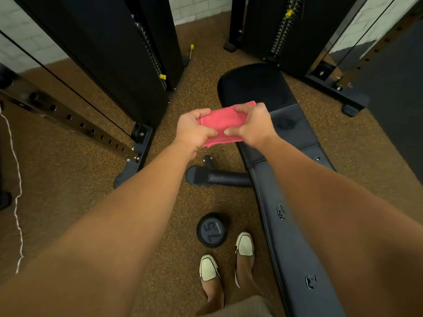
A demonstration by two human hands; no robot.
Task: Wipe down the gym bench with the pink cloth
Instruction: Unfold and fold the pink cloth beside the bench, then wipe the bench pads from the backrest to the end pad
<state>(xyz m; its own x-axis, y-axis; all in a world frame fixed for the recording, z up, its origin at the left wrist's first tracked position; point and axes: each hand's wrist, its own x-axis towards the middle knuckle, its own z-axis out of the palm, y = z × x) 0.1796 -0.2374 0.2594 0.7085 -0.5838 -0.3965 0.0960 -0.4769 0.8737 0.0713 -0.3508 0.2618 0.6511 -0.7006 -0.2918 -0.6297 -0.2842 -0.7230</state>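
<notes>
Pinching the cloth (225,124) at frame centre, left hand (193,131) and right hand (254,126) curl their fingers (243,109) into it, clear of the bench (286,179); dumbbell (211,229) lower centre.

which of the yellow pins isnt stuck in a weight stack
The yellow-tipped metal pin low by the base of the left black machine; the left yellow pin and right yellow pin are plugged in.

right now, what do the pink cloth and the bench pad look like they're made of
Pink cloth: soft matte fabric, perhaps microfibre; it folds and bunches between the left hand and right hand. Bench pad: probably black vinyl or faux leather, smooth with a dull sheen and seams across it.
</notes>
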